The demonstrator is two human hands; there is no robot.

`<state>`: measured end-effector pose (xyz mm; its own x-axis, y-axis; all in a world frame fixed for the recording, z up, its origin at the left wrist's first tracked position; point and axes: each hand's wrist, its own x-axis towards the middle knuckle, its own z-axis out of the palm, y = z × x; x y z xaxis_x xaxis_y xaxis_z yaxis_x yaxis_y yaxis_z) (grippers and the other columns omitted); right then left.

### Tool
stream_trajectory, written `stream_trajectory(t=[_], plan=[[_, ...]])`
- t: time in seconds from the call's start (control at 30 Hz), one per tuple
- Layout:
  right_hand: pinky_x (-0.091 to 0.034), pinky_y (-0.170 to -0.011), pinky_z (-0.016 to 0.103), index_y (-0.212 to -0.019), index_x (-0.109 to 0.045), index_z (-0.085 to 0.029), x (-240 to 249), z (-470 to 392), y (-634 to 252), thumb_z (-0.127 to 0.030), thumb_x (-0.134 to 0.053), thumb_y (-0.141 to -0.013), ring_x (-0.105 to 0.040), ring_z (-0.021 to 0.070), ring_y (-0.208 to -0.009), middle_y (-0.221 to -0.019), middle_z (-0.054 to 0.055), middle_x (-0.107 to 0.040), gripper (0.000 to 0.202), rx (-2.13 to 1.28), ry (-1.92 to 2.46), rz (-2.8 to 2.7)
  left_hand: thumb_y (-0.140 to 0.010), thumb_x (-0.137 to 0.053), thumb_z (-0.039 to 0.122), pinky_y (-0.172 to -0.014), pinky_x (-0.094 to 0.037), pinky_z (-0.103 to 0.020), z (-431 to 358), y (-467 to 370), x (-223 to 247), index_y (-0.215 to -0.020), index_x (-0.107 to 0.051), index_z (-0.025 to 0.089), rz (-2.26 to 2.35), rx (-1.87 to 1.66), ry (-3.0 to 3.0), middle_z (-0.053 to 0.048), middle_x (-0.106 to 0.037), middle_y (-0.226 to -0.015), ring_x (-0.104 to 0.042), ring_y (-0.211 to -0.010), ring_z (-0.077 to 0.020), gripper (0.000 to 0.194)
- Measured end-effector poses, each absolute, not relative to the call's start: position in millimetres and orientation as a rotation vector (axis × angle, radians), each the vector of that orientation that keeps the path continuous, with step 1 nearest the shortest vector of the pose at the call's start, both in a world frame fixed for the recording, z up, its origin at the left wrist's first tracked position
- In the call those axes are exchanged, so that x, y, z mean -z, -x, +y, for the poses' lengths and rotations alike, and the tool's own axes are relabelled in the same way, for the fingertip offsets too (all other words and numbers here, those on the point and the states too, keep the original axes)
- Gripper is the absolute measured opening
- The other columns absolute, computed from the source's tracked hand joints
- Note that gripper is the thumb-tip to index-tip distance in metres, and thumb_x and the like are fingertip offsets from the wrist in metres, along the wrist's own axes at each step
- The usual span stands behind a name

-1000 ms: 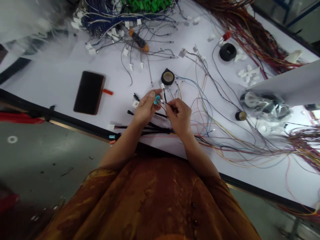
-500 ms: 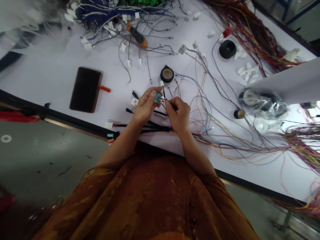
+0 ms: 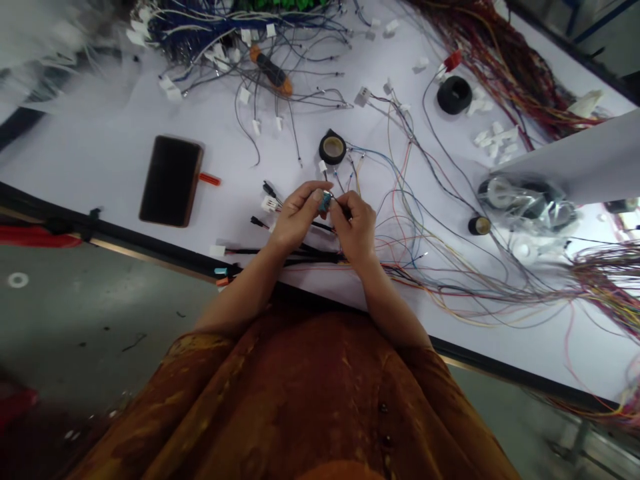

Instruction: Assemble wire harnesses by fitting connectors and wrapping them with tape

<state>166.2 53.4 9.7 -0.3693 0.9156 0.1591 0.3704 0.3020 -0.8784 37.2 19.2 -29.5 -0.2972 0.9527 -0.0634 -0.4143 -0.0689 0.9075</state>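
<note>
Between thumb and fingers my left hand (image 3: 301,212) grips a small blue connector (image 3: 325,201). My right hand (image 3: 354,223) is closed right beside it, its fingertips pinching a thin wire at the connector's right side; most of that wire is hidden by the fingers. Below both hands runs a black-sleeved wire harness (image 3: 315,256), with white and black plugs at its left ends, one being a white connector (image 3: 270,203). A roll of black tape (image 3: 333,147) lies just beyond my fingertips.
A phone (image 3: 171,180) and a small orange strip (image 3: 210,179) lie to the left. An orange-and-black screwdriver (image 3: 271,70) rests among grey wires at the back. Another black tape roll (image 3: 454,95), bagged parts (image 3: 527,203) and bundled red wires (image 3: 530,73) are on the right.
My left hand has moved slightly right and turned the blue connector, closing the gap to my right fingertips. The wire ends seen between the hands before are now mostly covered.
</note>
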Motion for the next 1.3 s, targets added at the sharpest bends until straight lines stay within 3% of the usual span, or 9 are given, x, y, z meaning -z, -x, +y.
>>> stream_trajectory(t=[0.2,0.4,0.47,0.73,1.0,1.3], plan=[[-0.048,-0.083,0.035,-0.086,-0.059,-0.025,-39,59,-180,-0.040,-0.051,-0.100,-0.058,0.0185,-0.087,-0.088,0.004,-0.059,0.022,-0.989,0.966,-1.828,-0.092,-0.068,0.048,-0.059,-0.049,-0.022,25,-34,21,-0.098,-0.072,0.023,1.072,-1.653,-0.505,-0.004,-0.068,-0.091,-0.060,-0.067,-0.0095,0.026],[-0.043,-0.067,0.030,-0.098,-0.066,-0.027,-29,53,-182,-0.037,-0.057,-0.098,-0.053,0.0140,-0.062,-0.067,-0.003,-0.057,0.013,-1.128,1.049,-2.032,-0.096,-0.063,0.046,-0.061,-0.050,-0.022,25,-32,20,-0.098,-0.071,0.024,1.071,-1.643,-0.481,-0.004,-0.068,-0.089,-0.061,-0.069,-0.0097,0.023],[-0.038,-0.063,0.029,-0.094,-0.064,-0.026,-26,51,-182,-0.036,-0.058,-0.097,-0.050,0.0125,-0.059,-0.065,-0.005,-0.056,0.012,-1.062,1.138,-2.063,-0.097,-0.062,0.046,-0.059,-0.049,-0.022,25,-32,19,-0.099,-0.071,0.024,1.095,-1.633,-0.494,-0.004,-0.069,-0.089,-0.060,-0.066,-0.0094,0.024],[-0.032,-0.061,0.027,-0.083,-0.060,-0.022,-30,48,-181,-0.029,-0.056,-0.097,-0.046,0.0098,-0.057,-0.064,-0.004,-0.056,0.016,-0.778,1.186,-2.172,-0.096,-0.065,0.043,-0.056,-0.048,-0.020,25,-30,23,-0.100,-0.072,0.022,1.025,-1.679,-0.501,-0.003,-0.068,-0.086,-0.057,-0.062,-0.0073,0.023],[-0.027,-0.062,0.029,-0.084,-0.060,-0.020,-26,54,-176,-0.027,-0.049,-0.101,-0.051,0.0126,-0.062,-0.070,0.000,-0.064,0.022,-0.427,1.228,-2.504,-0.089,-0.071,0.053,-0.056,-0.049,-0.019,24,-29,31,-0.100,-0.074,0.022,0.984,-1.697,-0.616,-0.003,-0.067,-0.089,-0.057,-0.063,-0.0072,0.033],[-0.033,-0.065,0.030,-0.084,-0.059,-0.021,-21,56,-175,-0.025,-0.045,-0.103,-0.050,0.0135,-0.062,-0.070,0.000,-0.063,0.023,-0.359,1.171,-2.529,-0.085,-0.073,0.058,-0.054,-0.050,-0.018,23,-28,33,-0.102,-0.074,0.023,1.101,-1.678,-0.758,-0.002,-0.066,-0.086,-0.055,-0.062,-0.0065,0.039]])
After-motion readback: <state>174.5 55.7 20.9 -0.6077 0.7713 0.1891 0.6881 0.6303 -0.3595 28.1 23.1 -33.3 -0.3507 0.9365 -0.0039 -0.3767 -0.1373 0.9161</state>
